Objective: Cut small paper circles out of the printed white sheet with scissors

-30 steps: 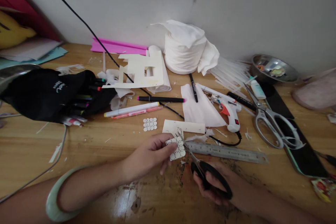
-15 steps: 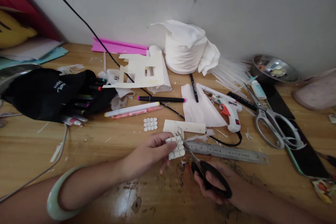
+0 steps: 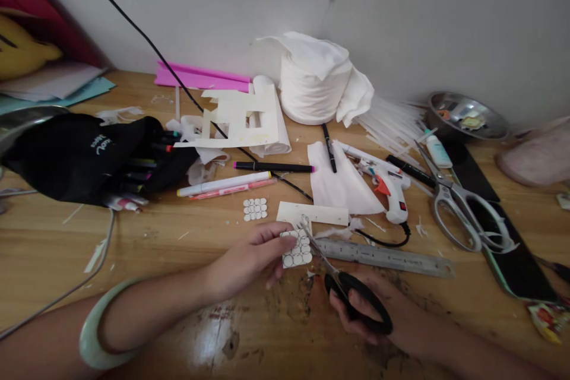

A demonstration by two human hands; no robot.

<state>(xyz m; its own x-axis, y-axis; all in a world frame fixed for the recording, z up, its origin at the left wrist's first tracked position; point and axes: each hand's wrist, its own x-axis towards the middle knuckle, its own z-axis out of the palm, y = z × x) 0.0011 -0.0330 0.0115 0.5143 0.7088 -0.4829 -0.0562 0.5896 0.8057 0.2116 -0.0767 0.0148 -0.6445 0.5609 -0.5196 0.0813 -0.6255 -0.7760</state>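
My left hand (image 3: 262, 252) pinches a small white paper piece (image 3: 296, 255) marked with drawn circles, its edge partly cut round. In my right hand (image 3: 363, 309) are black-handled scissors (image 3: 327, 264), their blades parted slightly at the right edge of that paper. A second small piece with circles (image 3: 255, 209) lies flat on the table, beyond my left hand. Just past the blades rests a cream paper strip (image 3: 325, 214). A metal ruler (image 3: 387, 258) lies to the right of the blades.
Pens (image 3: 274, 167), a white glue gun (image 3: 394, 190), large grey scissors (image 3: 463, 214) and a phone (image 3: 519, 261) lie around. Behind stand a white roll (image 3: 312, 83) and a metal bowl (image 3: 467, 119). A black pouch (image 3: 66, 157) is at left.
The paper in my left hand has turned slightly and shifted a little left, away from the scissor blades. My right hand is almost unmoved.
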